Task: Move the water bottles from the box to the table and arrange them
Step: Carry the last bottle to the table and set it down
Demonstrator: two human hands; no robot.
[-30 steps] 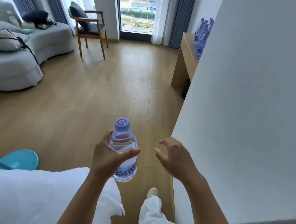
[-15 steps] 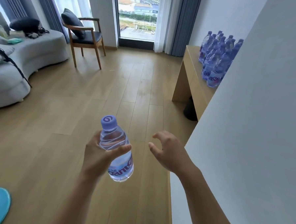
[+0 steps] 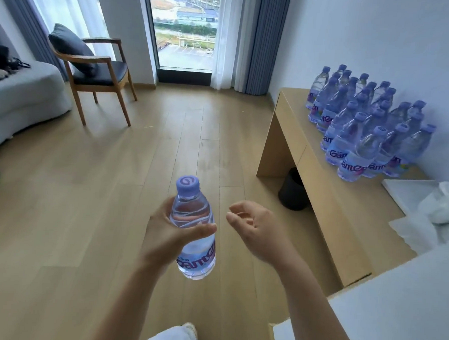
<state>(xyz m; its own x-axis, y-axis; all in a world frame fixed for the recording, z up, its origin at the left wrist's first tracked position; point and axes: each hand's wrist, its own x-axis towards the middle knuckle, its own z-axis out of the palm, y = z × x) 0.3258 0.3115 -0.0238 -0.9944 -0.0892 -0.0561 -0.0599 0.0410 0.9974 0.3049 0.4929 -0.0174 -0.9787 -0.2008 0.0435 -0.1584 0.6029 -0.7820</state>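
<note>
Purple-capped bottle (image 3: pixel 193 228) gripped upright in left hand (image 3: pixel 168 234); right hand (image 3: pixel 256 231) loose, empty. Ahead-right, tabletop (image 3: pixel 309 174) rows (image 3: pixel 368 125) stand tight: a careless placement could topple them.

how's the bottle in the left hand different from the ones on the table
The held bottle is gripped by the left hand in mid-air over the floor, tilted slightly; the grouped bottles stand upright on the wooden table. It is alone; they are packed in rows. Same purple caps, clear bodies and labels.
</note>
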